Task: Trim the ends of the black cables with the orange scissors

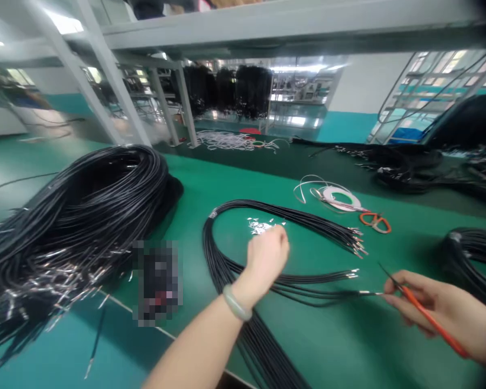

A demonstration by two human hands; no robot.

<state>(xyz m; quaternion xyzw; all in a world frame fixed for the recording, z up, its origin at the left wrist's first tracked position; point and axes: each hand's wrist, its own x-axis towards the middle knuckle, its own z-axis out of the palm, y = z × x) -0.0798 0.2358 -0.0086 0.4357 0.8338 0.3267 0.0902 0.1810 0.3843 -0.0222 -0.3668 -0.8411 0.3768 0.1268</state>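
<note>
My left hand (267,253), with a pale green bangle on its wrist, is closed above the looped bundle of black cables (227,265), beside a small pile of white pieces (260,226). What its fingers hold is hidden. At the right, my right hand (433,302) is closed round orange-handled scissors (423,313), whose blades point up and left. Its fingertips touch the end of a black cable with a white sleeve (364,292). Two shorter cable ends with white sleeves (351,273) lie just behind that one.
A large heap of black cables (105,200) fills the left. Behind my right hand lie a white coil (342,199) and orange-handled snips (375,222). More coiled cables (470,259) sit at the right edge. White strips (227,140) lie below the shelf frame (267,27).
</note>
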